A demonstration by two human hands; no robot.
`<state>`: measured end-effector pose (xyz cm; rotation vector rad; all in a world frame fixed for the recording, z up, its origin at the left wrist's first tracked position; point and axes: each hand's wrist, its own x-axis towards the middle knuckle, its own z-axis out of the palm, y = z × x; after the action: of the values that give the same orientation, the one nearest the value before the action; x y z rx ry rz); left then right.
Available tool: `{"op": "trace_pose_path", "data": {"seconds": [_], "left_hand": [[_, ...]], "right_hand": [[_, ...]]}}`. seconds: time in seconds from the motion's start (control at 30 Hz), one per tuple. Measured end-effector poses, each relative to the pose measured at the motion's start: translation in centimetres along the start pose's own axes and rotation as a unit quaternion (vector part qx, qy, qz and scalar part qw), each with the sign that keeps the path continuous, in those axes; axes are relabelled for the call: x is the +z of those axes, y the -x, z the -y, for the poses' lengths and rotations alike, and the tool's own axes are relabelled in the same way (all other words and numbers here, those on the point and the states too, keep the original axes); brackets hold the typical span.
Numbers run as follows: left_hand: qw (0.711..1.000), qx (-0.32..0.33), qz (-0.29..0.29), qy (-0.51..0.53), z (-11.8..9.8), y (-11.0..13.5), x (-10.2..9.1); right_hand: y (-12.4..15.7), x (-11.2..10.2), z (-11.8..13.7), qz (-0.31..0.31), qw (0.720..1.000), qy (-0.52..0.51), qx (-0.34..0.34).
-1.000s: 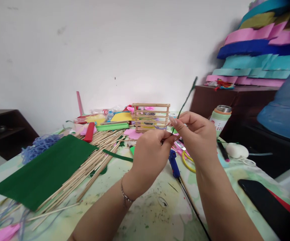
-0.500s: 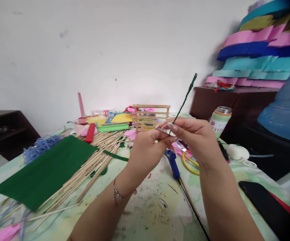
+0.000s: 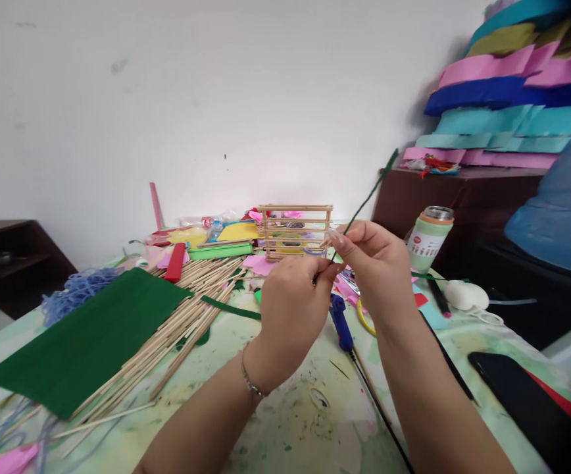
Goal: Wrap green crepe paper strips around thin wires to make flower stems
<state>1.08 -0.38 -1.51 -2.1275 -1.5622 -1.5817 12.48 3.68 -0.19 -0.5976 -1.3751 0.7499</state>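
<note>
A thin stem (image 3: 372, 193) wrapped in dark green slants up and to the right between my hands, its top end free. My left hand (image 3: 295, 293) is closed, with thumb and fingers pinching the stem's lower part. Just above it, my right hand (image 3: 379, 260) grips the same stem between thumb and fingertips. A green strip (image 3: 231, 308) lies on the table and disappears behind my left hand. Below the hands rests a blue glue gun (image 3: 341, 324) with a black cord. Scissors with yellow handles (image 3: 366, 319) are partly covered by my right hand.
Many thin wooden sticks (image 3: 167, 336) and a dark green sheet (image 3: 93, 336) lie left. A wooden stick frame (image 3: 295, 208) stands at the back. To the right are a bottle (image 3: 431, 240), a white glue-stick-like roll (image 3: 466, 295) and a black phone (image 3: 517, 395).
My left hand has turned, its back now facing me more, and shifted slightly right. My right hand has moved a little left and down. The stem's top leans further right.
</note>
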Motion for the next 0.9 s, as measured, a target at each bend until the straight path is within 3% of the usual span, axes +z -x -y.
{"op": "trace_pose_path", "data": {"seconds": [0.1, 0.2, 0.33, 0.43, 0.9], "left_hand": [[1.000, -0.009, 0.007, 0.021, 0.0, -0.1, -0.1], [0.993, -0.050, 0.050, 0.099, 0.0, -0.5, -0.8], [0.976, -0.083, 0.076, 0.185, 0.1, -0.9, -1.5], [0.978, -0.070, 0.068, 0.184, -0.1, -0.7, -1.5], [0.999, -0.020, 0.037, 0.019, 0.2, 0.0, 0.9]], "right_hand": [[0.0, 0.1, -0.1, -0.018, 1.000, -0.006, 0.001], [-0.1, -0.1, 0.4, -0.001, 1.000, -0.014, 0.000], [-0.2, -1.0, 1.4, 0.137, 0.990, -0.010, -0.006], [-0.3, -1.7, 1.7, 0.181, 0.983, -0.011, -0.014], [-1.0, -0.7, -0.5, 0.033, 0.997, -0.059, 0.030]]}}
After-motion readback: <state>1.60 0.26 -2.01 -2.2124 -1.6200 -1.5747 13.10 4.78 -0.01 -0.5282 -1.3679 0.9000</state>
